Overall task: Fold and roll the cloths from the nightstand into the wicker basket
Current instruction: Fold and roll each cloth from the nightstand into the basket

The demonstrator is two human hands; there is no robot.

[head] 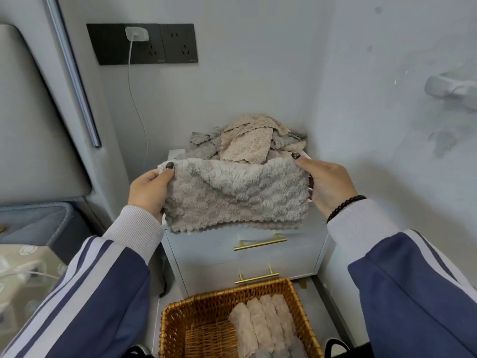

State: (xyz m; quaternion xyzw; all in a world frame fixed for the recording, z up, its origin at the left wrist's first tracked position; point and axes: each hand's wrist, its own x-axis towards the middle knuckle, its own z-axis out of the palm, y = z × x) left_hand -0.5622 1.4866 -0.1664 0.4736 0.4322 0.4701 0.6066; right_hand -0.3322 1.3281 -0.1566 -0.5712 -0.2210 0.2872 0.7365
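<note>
The left hand (148, 188) pinched one upper corner of a beige cloth (236, 195) and the right hand (326, 184) pinched the other, stretching it crosswise above the nightstand (258, 254). Its long axis ran hand to hand; the wicker basket (296, 293) sat directly below, equally near both.

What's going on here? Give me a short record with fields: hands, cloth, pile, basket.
hands: left hand and right hand each pinch a top corner of one cloth
cloth: fluffy grey cloth, stretched between both hands above the nightstand
pile: loose cloths heaped at the back of the nightstand
basket: wicker basket on the floor, holding several rolled cloths along its right side
</note>
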